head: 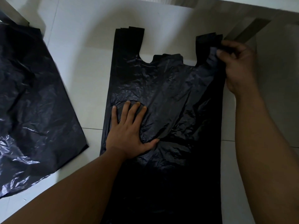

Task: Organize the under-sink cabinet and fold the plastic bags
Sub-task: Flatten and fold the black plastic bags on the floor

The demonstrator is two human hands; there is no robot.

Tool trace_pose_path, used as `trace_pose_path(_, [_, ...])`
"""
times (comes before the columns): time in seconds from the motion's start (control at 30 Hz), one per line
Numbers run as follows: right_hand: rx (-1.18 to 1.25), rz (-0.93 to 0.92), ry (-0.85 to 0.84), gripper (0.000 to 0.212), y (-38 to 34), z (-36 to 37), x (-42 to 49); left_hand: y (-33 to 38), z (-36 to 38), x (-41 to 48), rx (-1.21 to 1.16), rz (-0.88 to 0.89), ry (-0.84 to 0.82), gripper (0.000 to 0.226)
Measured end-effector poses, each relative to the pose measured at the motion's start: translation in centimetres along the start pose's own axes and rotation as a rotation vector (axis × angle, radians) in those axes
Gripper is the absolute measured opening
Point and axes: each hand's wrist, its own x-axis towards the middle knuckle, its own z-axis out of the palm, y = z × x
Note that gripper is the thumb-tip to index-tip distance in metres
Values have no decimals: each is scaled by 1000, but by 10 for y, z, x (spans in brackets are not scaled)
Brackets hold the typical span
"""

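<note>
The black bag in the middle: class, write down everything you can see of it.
The black plastic bag is a thin, glossy, crinkled vest-style carrier lying flat on the pale tiled floor. Two strap handles point away from the person: the left handle lies straight, the right handle is rumpled, with a scooped cut-out between them. The left hand presses flat on its left middle; the right hand grips its edge by the right handle. Its near end runs out of view.

I was indoors on a home-like floor (90, 70) of pale tiles with thin grout lines (92, 128); a black plastic bag (169, 97) lay spread flat, a second bag (32, 97) beside it.
</note>
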Motion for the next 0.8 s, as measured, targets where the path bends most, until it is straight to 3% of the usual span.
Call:
trace_pose_path(0.13, [-733, -234, -200, 38, 12, 0, 3, 0, -1, 0, 2, 1, 3, 110])
trace_pose_path(0.37, [-694, -359, -271, 63, 22, 8, -3, 0, 0, 0, -4, 11, -1, 110])
trace_pose_path(0.47, [-857, -292, -75, 61, 21, 13, -6, -1, 0, 0, 2, 9, -7, 110])
trace_pose_path(0.57, [-945, -357, 195, 52, 13, 21, -19, -1, 0, 0, 3, 9, -3, 110])
trace_pose_path(0.63, [-937, -383, 254, 39, 10, 22, -28, -1, 0, 0, 3, 11, -1, 109])
trace_pose_path(0.7, [-973, -291, 203, 25, 15, 22, -41, -1, 1, 0, 0, 14, 5, 109])
trace_pose_path(0.8, [-998, -198, 51, 26, 33, 24, -61, -1, 1, -1, 1, 14, 9, 109])
